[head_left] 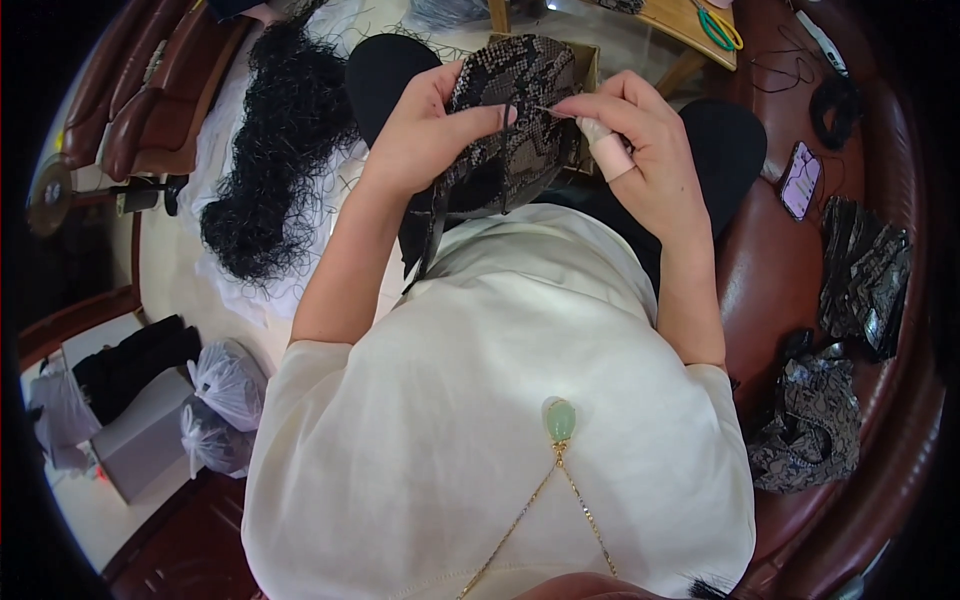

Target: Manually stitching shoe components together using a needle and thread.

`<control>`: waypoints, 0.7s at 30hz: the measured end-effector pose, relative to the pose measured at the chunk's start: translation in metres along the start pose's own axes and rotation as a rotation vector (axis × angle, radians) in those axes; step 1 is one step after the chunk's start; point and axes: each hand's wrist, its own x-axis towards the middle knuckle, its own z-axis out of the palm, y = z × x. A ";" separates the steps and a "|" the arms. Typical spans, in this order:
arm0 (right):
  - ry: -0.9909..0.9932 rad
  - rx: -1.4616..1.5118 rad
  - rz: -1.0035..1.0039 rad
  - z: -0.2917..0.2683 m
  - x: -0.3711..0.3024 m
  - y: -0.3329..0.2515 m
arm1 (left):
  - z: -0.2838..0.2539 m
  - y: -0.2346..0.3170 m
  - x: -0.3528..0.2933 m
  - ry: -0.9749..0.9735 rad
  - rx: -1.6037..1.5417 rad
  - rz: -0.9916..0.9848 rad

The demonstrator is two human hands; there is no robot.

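A snakeskin-print piece (540, 150) in grey and black, rounded at its far end, sits upright over my lap. My left hand (425, 135) grips it by the left side, thumb pressed on a narrow black strip (507, 125) that runs along its face. Between the thumb and forefinger of my right hand (640, 140) is a thin, pale needle (545, 108), its tip against the print just right of my left thumb. Pale tape (610, 150) wraps one finger of that hand. Another black strip (435, 225) dangles below my left wrist. Any thread is too fine to make out.
A heap of tangled black strips (285, 140) lies on white sheeting at left. On the brown leather sofa (750, 270) at right are a phone (800, 180), a black coil (835, 108) and snakeskin-print pieces (810, 425). Scissors (722, 30) rest on a wooden table (680, 20) beyond.
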 end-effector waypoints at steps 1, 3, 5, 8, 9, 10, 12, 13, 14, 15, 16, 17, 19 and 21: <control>-0.003 0.003 0.003 -0.001 0.001 0.001 | -0.001 0.001 0.000 0.002 -0.001 -0.004; -0.032 0.000 0.002 -0.003 0.003 0.002 | -0.004 0.003 0.001 -0.050 -0.155 -0.054; -0.061 -0.002 0.000 -0.005 0.006 0.004 | -0.006 0.005 0.002 -0.101 -0.310 -0.102; -0.128 0.011 0.002 -0.010 0.009 0.007 | -0.008 0.005 0.001 -0.106 -0.272 -0.128; -0.160 0.016 0.001 -0.010 0.010 0.009 | -0.009 0.005 0.001 -0.108 -0.251 -0.140; -0.193 0.022 0.000 -0.010 0.011 0.011 | -0.009 0.005 0.000 -0.111 -0.231 -0.152; -0.201 0.125 0.006 -0.008 0.012 0.017 | -0.008 0.006 0.000 -0.112 -0.233 -0.155; -0.209 0.227 0.011 -0.006 0.012 0.021 | -0.007 0.006 -0.001 -0.113 -0.234 -0.156; -0.216 0.329 0.015 -0.004 0.011 0.025 | -0.006 0.006 -0.001 -0.114 -0.234 -0.157; -0.222 0.431 0.020 -0.002 0.010 0.028 | -0.005 0.006 -0.001 -0.115 -0.235 -0.159; -0.224 0.431 0.018 -0.001 0.009 0.030 | -0.006 0.006 -0.002 -0.113 -0.235 -0.157; -0.240 0.491 0.046 0.001 0.008 0.031 | -0.006 0.006 -0.002 -0.121 -0.231 -0.155; -0.270 0.611 0.104 0.004 0.006 0.035 | -0.007 0.006 -0.004 -0.138 -0.222 -0.150; -0.286 0.670 0.132 0.007 0.004 0.038 | -0.008 0.005 -0.004 -0.146 -0.219 -0.147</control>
